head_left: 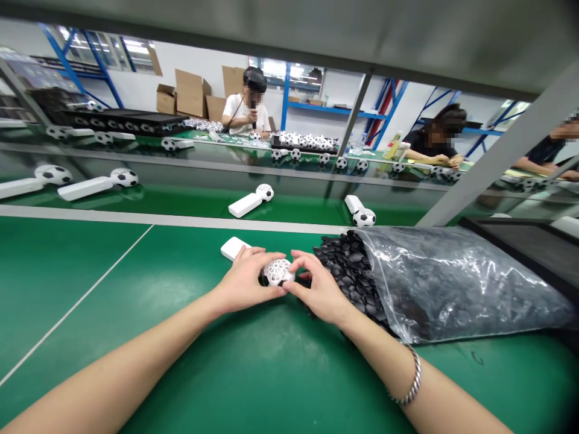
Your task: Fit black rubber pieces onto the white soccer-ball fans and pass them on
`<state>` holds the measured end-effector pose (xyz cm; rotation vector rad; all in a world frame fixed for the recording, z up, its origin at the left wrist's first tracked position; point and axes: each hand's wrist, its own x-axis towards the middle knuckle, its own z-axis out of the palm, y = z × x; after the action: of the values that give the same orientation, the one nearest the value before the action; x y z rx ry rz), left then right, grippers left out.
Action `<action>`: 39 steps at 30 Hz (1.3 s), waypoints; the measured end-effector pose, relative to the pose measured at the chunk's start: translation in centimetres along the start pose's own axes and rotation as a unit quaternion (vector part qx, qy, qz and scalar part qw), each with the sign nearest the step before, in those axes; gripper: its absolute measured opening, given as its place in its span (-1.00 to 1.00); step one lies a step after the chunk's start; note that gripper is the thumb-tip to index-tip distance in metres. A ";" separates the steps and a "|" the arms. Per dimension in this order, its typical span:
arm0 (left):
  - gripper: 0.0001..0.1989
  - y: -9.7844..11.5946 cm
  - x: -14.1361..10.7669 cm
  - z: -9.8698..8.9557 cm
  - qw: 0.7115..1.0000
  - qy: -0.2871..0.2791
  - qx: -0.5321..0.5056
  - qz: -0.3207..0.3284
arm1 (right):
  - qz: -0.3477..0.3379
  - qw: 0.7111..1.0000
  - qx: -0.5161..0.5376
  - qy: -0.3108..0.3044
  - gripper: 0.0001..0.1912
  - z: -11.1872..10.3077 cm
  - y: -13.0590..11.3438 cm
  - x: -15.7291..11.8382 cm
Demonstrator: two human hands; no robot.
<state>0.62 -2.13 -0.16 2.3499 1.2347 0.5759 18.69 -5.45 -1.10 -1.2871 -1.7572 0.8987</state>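
Note:
A white soccer-ball head (278, 273) with an open lattice front and some black patches is between my hands, low over the green bench. A white handle (234, 248) shows behind my left hand and seems to belong to it. My left hand (248, 277) is closed round the ball's left side, thumb beneath and fingers over the top. On the right side, the thumb and index finger of my right hand (318, 287) pinch at the ball's edge; whether a small piece is between them I cannot make out. Black flat pieces (348, 265) lie heaped just right of that hand.
The black pieces spill from a clear plastic bag (452, 283). A black tray (520, 247) stands behind it. Beyond a pale strip, ball-headed white items (246, 204) lie on a green belt. A slanted post (488, 150) rises at right. Co-workers (246, 111) sit across the line.

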 end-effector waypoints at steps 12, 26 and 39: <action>-0.40 0.2 0.1 0.2 0.999 0.003 -0.033 -0.005 | 0.000 1.000 0.008 0.023 -0.78 -1.9 0.8 1.5; -0.34 -0.1 0.1 -0.1 0.994 -0.053 -0.077 -0.053 | -0.026 0.918 -0.388 -0.081 -0.87 -3.1 0.5 0.8; -0.40 -0.2 0.1 0.1 0.991 -0.067 -0.113 -0.035 | -0.060 0.899 -0.417 -0.117 -0.96 -2.7 0.0 -0.4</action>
<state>0.55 -1.93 -0.35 2.1129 1.1239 0.4991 21.14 -5.54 0.11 -1.5918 -2.5263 0.1980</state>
